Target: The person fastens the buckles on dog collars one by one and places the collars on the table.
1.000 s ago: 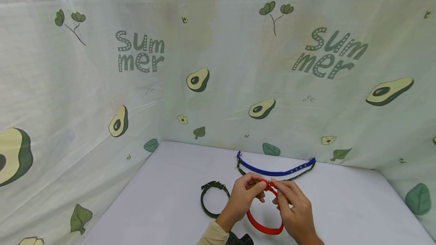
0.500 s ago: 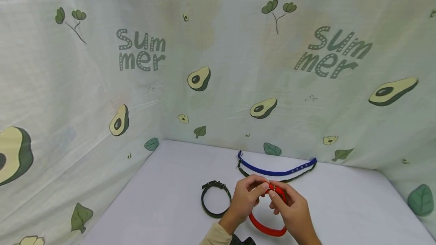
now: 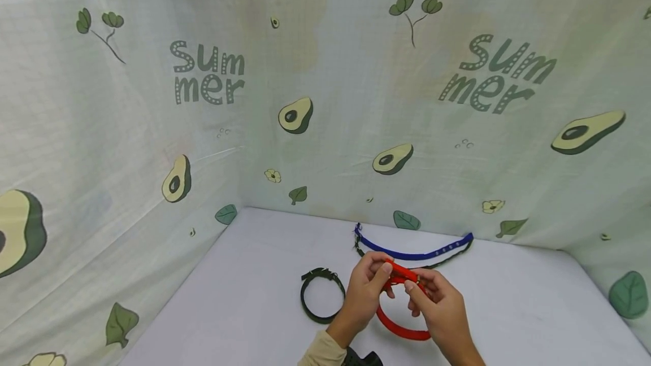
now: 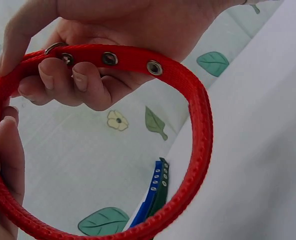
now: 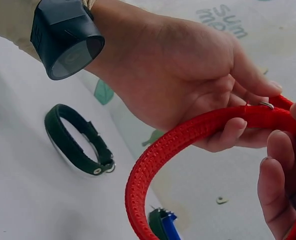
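Both hands hold a red collar (image 3: pixel 405 332) above the white table, its loop hanging below them. My left hand (image 3: pixel 362 292) pinches one part of the strap between thumb and fingers. Close beside it, my right hand (image 3: pixel 441 305) grips the strap near a small metal fitting. In the left wrist view, several metal eyelets (image 4: pixel 154 67) line the red band, and the right hand's fingers curl round it by a metal ring (image 4: pixel 52 48). The right wrist view has the left hand (image 5: pixel 188 70) holding the band, while fingers partly hide the joined part.
A dark green collar (image 3: pixel 304 301), fastened in a loop, lies left of the hands. Behind them, a blue strap (image 3: pixel 409 256) with eyelets lies beside a dark green strap (image 3: pixel 450 259). A patterned cloth (image 3: pixel 325 100) closes off the back and left.
The red strap's upper part has turned in the hands, and a longer stretch now shows between them. The right hand has shifted its grip along the strap. The other collars lie still.
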A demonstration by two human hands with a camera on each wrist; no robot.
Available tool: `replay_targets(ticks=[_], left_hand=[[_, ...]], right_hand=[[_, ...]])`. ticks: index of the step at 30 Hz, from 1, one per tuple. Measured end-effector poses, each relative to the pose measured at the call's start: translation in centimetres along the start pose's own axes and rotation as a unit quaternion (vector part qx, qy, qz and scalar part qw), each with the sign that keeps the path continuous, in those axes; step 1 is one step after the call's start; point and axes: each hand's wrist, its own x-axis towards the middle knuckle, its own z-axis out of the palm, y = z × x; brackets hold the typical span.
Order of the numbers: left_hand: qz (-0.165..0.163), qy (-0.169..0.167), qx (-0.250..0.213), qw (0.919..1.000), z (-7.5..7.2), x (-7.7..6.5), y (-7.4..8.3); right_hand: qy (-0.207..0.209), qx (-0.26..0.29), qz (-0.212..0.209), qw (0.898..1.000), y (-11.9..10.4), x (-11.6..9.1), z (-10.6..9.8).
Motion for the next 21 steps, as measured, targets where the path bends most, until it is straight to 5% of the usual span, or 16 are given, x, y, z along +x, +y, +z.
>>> replay_targets(ticks=[21], left_hand=[[-0.015,0.013,-0.057,0.9982,-0.41,0.06,0.19]], right_hand=[[0.016,-0.009,-0.011,1.0,-0.12,-0.18,0.1]])
